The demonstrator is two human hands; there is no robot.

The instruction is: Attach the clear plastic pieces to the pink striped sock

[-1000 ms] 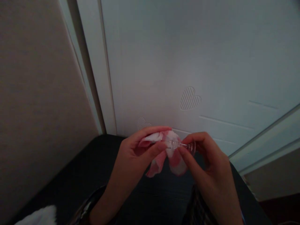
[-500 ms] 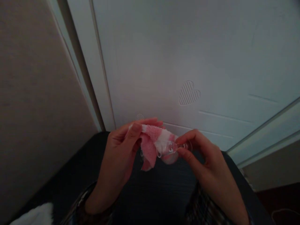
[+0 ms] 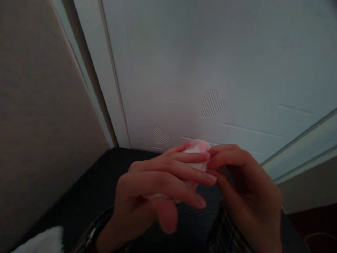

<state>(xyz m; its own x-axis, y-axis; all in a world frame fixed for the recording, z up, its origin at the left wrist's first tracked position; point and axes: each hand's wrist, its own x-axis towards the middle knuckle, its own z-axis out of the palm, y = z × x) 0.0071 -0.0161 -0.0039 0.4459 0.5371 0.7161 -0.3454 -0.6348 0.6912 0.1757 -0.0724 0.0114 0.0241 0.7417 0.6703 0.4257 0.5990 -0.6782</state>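
My left hand (image 3: 160, 179) is wrapped over a pink and white fuzzy cloth (image 3: 198, 144), its back toward me and its fingers pointing right. The cloth is bunched around the bowl end of a small clear stemmed glass (image 3: 223, 170), and most of both lies hidden behind my fingers. With thumb and fingertips my right hand (image 3: 247, 186) pinches the glass near its stem and foot, close against the left fingertips. Both hands are held above a dark tabletop (image 3: 84, 189).
Part of a white cloth (image 3: 43, 242) lies at the lower left. A white panel with engraved hearts (image 3: 212, 103) rises behind the table. A beige wall (image 3: 44, 105) stands on the left, and a thin pale cord (image 3: 319, 234) shows at the lower right.
My left hand has turned over and closed the cloth around the glass, covering the bowl that showed before. The right hand keeps its pinch on the glass and has shifted slightly right.
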